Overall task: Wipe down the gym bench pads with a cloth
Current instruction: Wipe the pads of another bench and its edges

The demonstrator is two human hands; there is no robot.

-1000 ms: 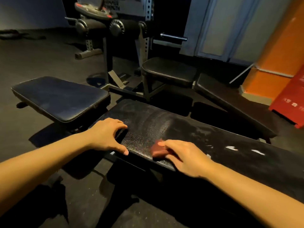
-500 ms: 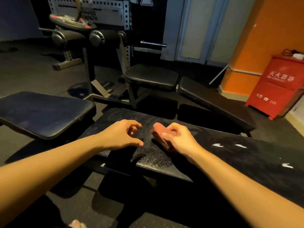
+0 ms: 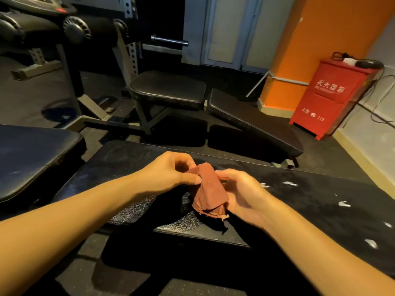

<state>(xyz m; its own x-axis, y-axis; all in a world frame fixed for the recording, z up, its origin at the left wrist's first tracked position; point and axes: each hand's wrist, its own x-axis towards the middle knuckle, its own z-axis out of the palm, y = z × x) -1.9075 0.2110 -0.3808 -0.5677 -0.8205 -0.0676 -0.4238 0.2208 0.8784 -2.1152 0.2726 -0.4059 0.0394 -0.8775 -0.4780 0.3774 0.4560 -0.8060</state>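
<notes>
Two pads sit near us: a dark pad (image 3: 32, 159) at the left edge and the long bench pad (image 3: 320, 199) across the centre. Over its near end, our left hand (image 3: 168, 174) pinches the top of the reddish cloth (image 3: 208, 189), while our right hand (image 3: 243, 195) cups it from beneath, fingers curled round it. We judge the wiping partly done: smears show, yet white flecks (image 3: 289, 183) remain at right. Upper right, a red cabinet (image 3: 339, 97) reads 灭火器箱 and 119.

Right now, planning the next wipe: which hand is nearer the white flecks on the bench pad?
Right. The right hand holds the cloth just beside the white flecks; the left hand pinches the cloth's other side, farther away.
</notes>
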